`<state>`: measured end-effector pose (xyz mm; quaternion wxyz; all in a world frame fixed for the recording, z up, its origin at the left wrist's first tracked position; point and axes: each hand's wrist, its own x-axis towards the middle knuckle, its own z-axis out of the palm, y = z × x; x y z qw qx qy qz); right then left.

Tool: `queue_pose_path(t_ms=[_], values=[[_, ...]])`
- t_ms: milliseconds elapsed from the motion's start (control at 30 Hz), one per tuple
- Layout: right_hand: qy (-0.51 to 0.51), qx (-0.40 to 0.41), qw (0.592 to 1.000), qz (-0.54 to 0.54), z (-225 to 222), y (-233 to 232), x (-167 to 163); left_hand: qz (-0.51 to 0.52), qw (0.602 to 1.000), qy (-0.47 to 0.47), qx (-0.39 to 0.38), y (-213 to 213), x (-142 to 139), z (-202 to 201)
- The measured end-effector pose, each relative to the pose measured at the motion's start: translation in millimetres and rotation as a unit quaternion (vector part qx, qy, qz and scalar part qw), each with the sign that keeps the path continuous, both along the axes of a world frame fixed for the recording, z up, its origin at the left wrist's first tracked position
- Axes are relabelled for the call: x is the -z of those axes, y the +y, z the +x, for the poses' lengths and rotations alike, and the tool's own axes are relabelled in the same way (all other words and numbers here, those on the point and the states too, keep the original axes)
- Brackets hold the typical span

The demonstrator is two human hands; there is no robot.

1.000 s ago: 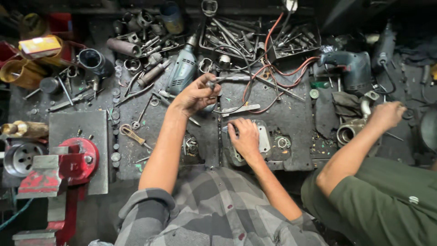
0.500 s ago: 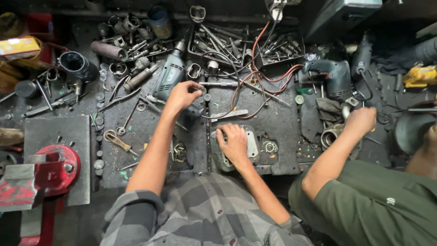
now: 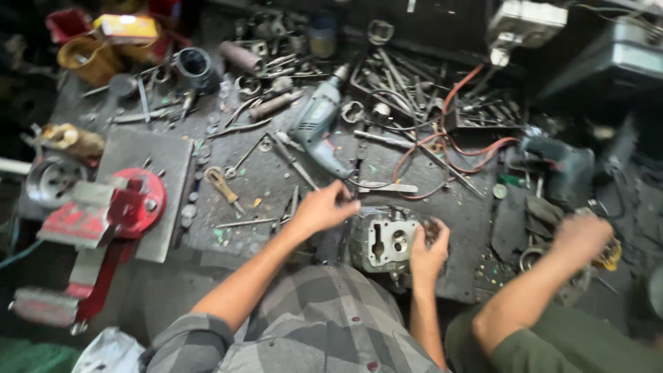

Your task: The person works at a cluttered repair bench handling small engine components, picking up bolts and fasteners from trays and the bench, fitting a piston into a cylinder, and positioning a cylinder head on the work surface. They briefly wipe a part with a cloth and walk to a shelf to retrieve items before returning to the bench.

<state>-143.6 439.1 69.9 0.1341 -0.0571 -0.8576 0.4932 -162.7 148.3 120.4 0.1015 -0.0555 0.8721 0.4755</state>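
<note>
The left hand (image 3: 323,207) rests with curled fingers against the left edge of a grey engine cylinder head (image 3: 382,240) on the cluttered workbench (image 3: 276,176). The right hand (image 3: 428,249) grips its right side, fingers wrapped around. A grey electric drill (image 3: 318,128) lies just beyond.

The left hand (image 3: 323,207) fingertips hide behind the engine block (image 3: 383,240); a co-worker's hand (image 3: 581,238) is motion-blurred.

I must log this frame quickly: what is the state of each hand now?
Left hand: fingers curled at the metal engine part; whether it holds anything cannot be told.
Right hand: fingers closed on that part's right edge.
</note>
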Motion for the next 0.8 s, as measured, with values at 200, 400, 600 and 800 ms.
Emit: queue_pose_path(t_ms=[200, 400, 600, 800], values=[[-0.178, -0.038, 0.976, -0.122, -4, 38, 41, 0.194, 0.961, -0.185, 0.061, 23, 48, 76], [-0.211, -0.033, 0.97, -0.117, -27, 26, 22, 0.381, 0.863, -0.322, -0.08, 37, 79, 73], [-0.203, -0.076, 0.967, -0.13, -13, 17, -9, 0.467, 0.819, -0.306, -0.134, 35, 93, 80], [-0.187, -0.106, 0.956, -0.201, 15, 0, -4, 0.385, 0.867, -0.277, -0.155, 12, 79, 103]])
